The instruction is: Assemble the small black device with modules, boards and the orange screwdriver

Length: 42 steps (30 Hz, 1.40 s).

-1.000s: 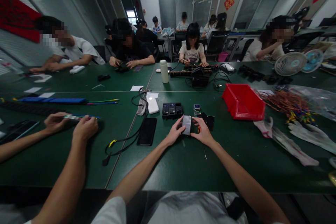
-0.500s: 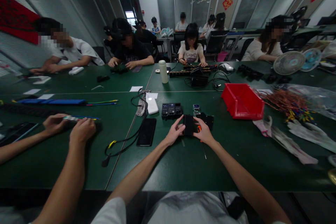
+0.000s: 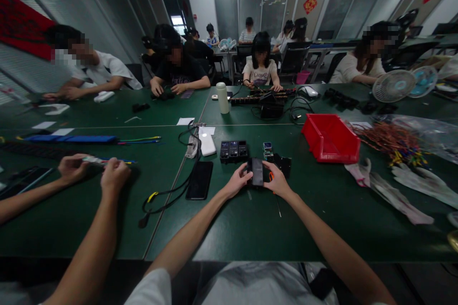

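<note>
"Green surface (image 3: pixel 222 233) under the work, glass partition (image 3: pixel 243 0) behind the far benches. Position of the piece?"

"Dark block (image 3: pixel 256 172), just in front of me. Left hand (image 3: pixel 238 182): fingers closed on its left side. Right hand (image 3: pixel 281 184): fingers closed on its right edge. Whether it touches the surface, I cannot tell."

"Nearby parts?"

"Black three-section box (image 3: pixel 234 151) just beyond my left hand. Small circuit board (image 3: pixel 267 150) beyond the block, flat black piece (image 3: pixel 285 166) beside my right hand. Orange-handled tool (image 3: pixel 272 176) by that hand, its thin shaft pointing back toward me. Phone (image 3: pixel 199 180) lies farther left, red bin (image 3: pixel 334 155) off to the right."

"State of progress?"

"Block is in hand, gripped from both sides, apart from the circuit board. Tool is out but I am not gripping it, as far as I can judge. Whether the block is open, closed or complete: too dark and small to read. Amount left: undetermined. Co-worker's hands (image 3: pixel 116 172) at left are separate from mine."
</note>
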### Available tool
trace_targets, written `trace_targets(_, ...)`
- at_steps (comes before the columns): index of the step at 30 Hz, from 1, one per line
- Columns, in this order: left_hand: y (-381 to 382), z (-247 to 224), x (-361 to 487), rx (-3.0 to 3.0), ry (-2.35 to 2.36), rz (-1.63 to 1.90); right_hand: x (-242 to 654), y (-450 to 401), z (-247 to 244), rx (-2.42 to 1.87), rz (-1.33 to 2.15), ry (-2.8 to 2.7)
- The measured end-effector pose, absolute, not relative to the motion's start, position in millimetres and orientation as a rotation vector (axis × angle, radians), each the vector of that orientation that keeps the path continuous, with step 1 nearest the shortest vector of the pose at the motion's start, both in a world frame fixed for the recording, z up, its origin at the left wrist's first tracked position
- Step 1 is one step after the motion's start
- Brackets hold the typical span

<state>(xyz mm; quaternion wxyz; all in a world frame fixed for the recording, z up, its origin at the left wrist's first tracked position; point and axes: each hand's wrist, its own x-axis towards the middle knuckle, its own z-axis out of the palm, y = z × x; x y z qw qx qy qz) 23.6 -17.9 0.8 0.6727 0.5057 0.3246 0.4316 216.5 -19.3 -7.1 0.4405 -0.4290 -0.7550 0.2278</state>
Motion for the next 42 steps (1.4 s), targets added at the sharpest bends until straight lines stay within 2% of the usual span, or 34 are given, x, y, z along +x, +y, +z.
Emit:
trace_targets(8, -18.6, 7.2, 23.0, 0.940, 0.667, 1.018, 222.6, -16.8, -3.8, -1.044, 0.523, -1.973)
trace_targets(17, -20.9, 2.7, 31.7, 1.126, 0.803, 1.195, 208.5, -23.4, 6.1, -1.146, 0.822, -1.808)
trace_targets(31, -21.5, 3.4, 29.0, 1.206, 0.773, 1.160, 208.5, -17.1, 3.7, -1.063, 1.148, -1.512)
trace_targets(42, -21.4, 4.5, 28.9, 1.232, 0.805, 1.123, 207.2, -16.1, -3.4, -1.017, 1.208, -1.445)
